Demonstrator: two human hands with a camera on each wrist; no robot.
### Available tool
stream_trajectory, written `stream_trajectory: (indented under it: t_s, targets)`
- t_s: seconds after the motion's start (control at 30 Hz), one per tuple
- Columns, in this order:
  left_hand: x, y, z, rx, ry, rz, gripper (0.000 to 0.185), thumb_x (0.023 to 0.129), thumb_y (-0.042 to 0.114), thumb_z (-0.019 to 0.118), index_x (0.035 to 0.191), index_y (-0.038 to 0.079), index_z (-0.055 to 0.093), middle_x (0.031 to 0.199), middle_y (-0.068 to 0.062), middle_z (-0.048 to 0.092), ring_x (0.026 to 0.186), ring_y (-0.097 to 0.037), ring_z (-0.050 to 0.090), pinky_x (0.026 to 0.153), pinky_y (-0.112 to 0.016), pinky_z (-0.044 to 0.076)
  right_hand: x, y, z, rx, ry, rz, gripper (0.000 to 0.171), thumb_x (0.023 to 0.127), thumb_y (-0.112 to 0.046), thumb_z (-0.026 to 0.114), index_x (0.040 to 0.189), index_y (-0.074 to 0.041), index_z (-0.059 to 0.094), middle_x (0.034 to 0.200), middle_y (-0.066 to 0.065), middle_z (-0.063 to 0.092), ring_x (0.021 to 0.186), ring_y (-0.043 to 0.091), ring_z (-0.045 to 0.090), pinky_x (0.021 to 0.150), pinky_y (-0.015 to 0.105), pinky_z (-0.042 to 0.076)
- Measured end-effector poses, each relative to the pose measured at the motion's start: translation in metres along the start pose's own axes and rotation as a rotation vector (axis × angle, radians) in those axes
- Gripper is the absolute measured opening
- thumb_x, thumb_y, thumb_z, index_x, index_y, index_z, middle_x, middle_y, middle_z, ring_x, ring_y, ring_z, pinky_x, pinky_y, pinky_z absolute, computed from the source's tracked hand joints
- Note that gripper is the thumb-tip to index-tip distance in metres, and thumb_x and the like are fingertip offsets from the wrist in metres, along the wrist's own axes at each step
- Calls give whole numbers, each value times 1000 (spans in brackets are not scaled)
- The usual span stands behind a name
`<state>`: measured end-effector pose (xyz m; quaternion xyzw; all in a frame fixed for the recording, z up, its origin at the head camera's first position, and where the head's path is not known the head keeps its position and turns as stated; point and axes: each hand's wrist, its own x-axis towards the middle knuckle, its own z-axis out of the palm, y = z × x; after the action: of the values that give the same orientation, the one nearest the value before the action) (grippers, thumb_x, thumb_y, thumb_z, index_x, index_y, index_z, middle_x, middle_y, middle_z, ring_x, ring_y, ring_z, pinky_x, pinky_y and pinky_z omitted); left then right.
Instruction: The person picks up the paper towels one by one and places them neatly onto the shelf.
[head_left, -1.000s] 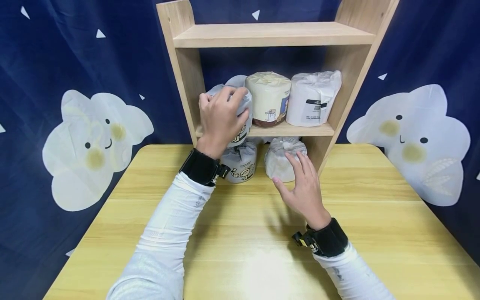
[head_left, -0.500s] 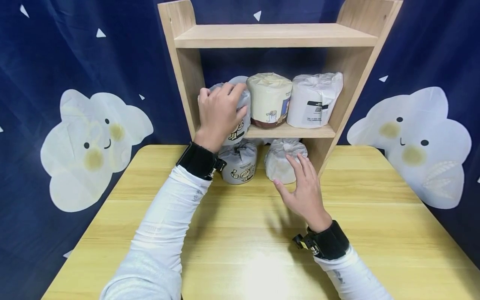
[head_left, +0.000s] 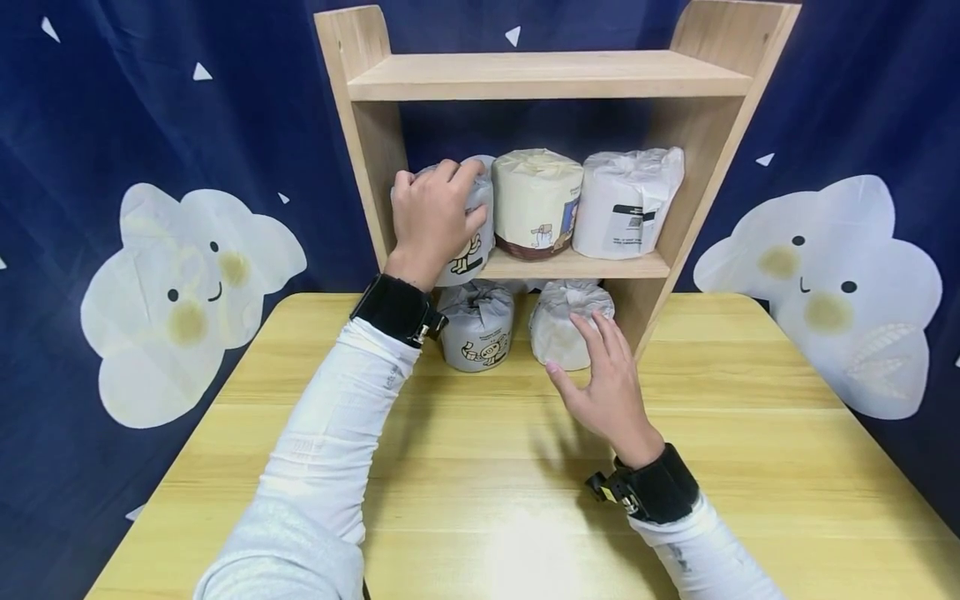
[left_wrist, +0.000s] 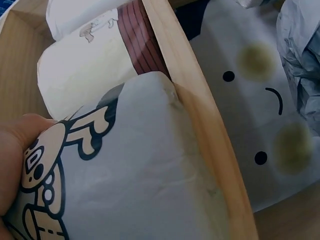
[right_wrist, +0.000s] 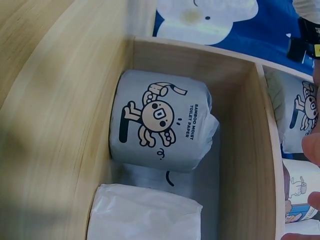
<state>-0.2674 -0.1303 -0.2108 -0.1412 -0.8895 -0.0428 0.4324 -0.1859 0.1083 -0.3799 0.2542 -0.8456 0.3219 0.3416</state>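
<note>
Grey roll (left_wrist: 135, 155), axis roughly upright, lies directly under my left hand (head_left: 431, 217) at the shelf's (head_left: 577, 265) left end, left of the cream roll (head_left: 536, 204) and farther forward. Left hand, the nearer, grips it from above, thumb at its side. Right hand (head_left: 609, 379): fingers spread before the white roll (head_left: 558, 335); contact unclear.

the person is wearing wrinkled white sleeves (head_left: 322, 433) with small dark prints (head_left: 679, 557); wide black wristbands (head_left: 393, 308) are circling both wrists, the right one's black mount (head_left: 597, 483) showing a yellow patch (head_left: 608, 494).
</note>
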Motion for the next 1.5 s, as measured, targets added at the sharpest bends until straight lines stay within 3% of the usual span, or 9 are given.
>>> stream_trajectory:
  t_s: [0.3,0.63,1.0,1.27,1.5]
  targets:
    - [6,-2,7,-14,-13,-54,34,87,33,65,116,16,65,108,-8,69,94,-27,66,76,-46,42,0,2,2,2,12,-22,68,83,-32,70,139,-2,47,141,28,42,132,43,36,111,57,21]
    - [14,-10,18,18,-13,-40,41,83,36,63,118,15,63,102,-8,69,82,-32,66,74,-50,43,-1,3,2,18,8,-25,66,83,-30,69,139,-2,48,140,28,43,131,46,37,108,59,23]
    - [22,-14,33,48,26,-38,38,84,32,64,118,15,66,103,-8,70,89,-29,65,76,-51,42,0,3,0,21,-5,-14,65,83,-30,69,139,-2,47,141,29,42,131,47,36,107,60,24]
    - [29,-19,38,40,-56,-90,42,87,36,65,124,17,64,115,-6,68,99,-29,63,83,-49,38,1,5,0,16,11,-35,66,82,-26,72,138,0,48,138,30,43,130,46,37,108,59,24]
    - [31,-19,43,11,-75,-108,43,88,37,66,126,18,63,117,-6,67,103,-29,63,85,-47,36,1,7,0,22,1,-12,67,81,-25,73,138,0,48,139,30,43,131,45,36,108,59,24]
